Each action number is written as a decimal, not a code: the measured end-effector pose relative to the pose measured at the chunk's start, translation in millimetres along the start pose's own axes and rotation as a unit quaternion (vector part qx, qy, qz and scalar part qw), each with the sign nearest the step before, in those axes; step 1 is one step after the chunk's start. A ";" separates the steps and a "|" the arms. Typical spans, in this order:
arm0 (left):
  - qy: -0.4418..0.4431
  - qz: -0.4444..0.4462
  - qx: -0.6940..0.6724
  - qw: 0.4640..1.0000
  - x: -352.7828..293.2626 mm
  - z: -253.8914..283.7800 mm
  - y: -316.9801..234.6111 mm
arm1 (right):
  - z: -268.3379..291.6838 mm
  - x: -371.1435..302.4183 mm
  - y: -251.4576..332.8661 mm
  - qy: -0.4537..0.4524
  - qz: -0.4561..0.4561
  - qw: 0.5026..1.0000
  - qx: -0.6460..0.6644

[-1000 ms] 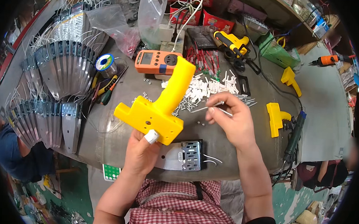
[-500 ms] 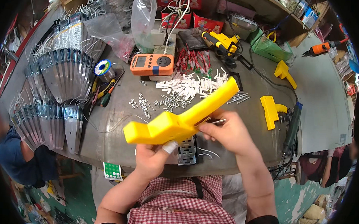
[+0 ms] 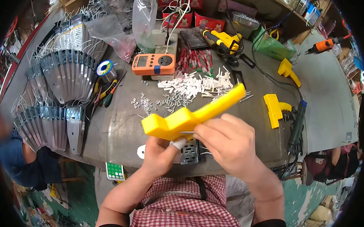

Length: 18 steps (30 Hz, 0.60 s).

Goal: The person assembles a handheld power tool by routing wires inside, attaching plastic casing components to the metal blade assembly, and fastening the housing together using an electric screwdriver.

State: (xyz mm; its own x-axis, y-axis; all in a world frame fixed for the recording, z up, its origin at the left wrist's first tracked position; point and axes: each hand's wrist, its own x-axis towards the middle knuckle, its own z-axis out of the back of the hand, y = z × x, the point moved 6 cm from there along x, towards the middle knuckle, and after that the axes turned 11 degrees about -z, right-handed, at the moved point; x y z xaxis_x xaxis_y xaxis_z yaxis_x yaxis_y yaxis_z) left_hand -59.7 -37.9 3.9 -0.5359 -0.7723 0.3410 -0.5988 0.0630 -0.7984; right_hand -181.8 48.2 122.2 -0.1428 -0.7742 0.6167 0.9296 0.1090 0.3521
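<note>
My left hand [image 3: 157, 158], its thumb wrapped in white, grips a yellow plastic tool housing [image 3: 174, 123] with a long handle from below. The housing is held tilted above the table, its handle pointing to the far right. My right hand [image 3: 229, 144] pinches a thin metal rod [image 3: 187, 132], which looks like a long screw, against the near side of the housing. Whether its tip has entered a hole cannot be seen. Beneath the hands lies a slotted metal plate [image 3: 189, 153], partly covered.
White sleeves [image 3: 187, 84], short screws [image 3: 175, 101] and nuts [image 3: 142, 104] lie in piles beyond the hands. An orange meter [image 3: 153, 64] stands behind. Fanned metal blades [image 3: 62, 73] fill the left; yellow housings [image 3: 272, 111] and a soldering iron [image 3: 297, 124] lie right. People sit at both sides.
The housing has shifted slightly right and turned in my left hand. My right hand has moved left and nearer me, bringing the metal rod to the housing's near side.
</note>
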 end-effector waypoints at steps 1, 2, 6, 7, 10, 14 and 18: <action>0.017 0.014 0.022 1.000 0.4 -5.3 -4.4 | 0.3 1.5 3.6 0.009 0.014 1.000 -0.013; 0.035 0.028 0.044 0.998 1.1 -9.0 -5.7 | 7.6 5.0 3.8 0.010 0.011 1.000 -0.014; 0.021 0.055 0.010 0.998 6.8 -4.5 -12.0 | 20.1 18.0 0.3 -0.014 0.053 0.996 -0.075; 0.028 0.066 0.015 0.997 5.3 -6.9 -10.4 | 18.3 17.6 -0.1 -0.015 0.055 0.993 -0.106; 0.036 0.082 -0.001 0.996 4.9 -8.5 -9.8 | 16.7 17.9 6.3 -0.007 0.037 0.995 -0.092; 0.061 0.100 -0.002 0.993 4.7 -13.1 -9.8 | 12.2 15.3 1.0 0.013 0.028 0.997 -0.076; 0.131 0.190 0.094 0.969 5.7 -15.9 -16.7 | -2.0 10.9 -6.4 0.132 0.041 0.990 0.033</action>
State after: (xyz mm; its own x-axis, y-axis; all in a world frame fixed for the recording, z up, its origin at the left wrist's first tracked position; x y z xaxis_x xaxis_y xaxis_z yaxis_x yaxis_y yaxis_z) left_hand -62.2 -33.3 27.0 -0.8437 -0.5274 0.1003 -0.2240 0.1761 -0.9585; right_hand -188.7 37.8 125.3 0.0332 -0.8959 0.4431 0.9088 0.2115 0.3595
